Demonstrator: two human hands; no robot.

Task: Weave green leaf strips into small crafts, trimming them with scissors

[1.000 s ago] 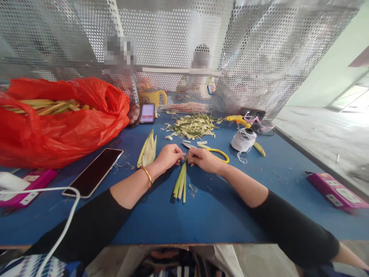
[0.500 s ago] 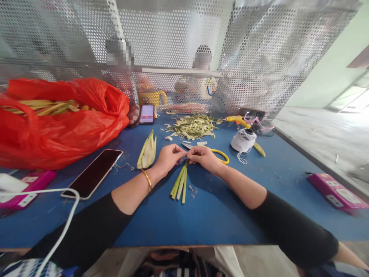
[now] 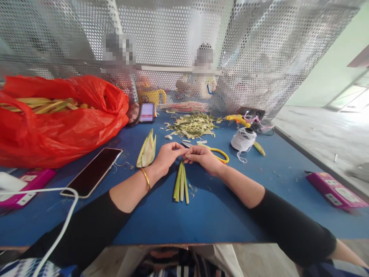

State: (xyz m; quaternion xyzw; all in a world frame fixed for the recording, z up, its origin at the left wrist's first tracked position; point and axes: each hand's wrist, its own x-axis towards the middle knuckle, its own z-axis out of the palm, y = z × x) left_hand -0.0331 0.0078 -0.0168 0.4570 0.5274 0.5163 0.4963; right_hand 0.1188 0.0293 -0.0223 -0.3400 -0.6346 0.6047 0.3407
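Right at the middle of the table, just in front of me, a few green stalks fan out toward me, their tops gathered under my fingertips. Both hands meet there: my left hand has thumb and fingers closed in a pinch, and so does my right hand, the tips touching or nearly so. What sits between each pair of tips is too small to tell.

Behind my right hand lie scissors, yellow-handled, partly covered by it. Just beside my left hand, a pale husk lies with its pointed end away from me. Beyond both hands there's a loose heap of scraps.

Farther right I have a white spool, its thread trailing, with a yellow glue gun behind it. To my left, a dark phone lies flat near a red bag with more strips inside. Past everything stands a mesh screen, two people showing through it.
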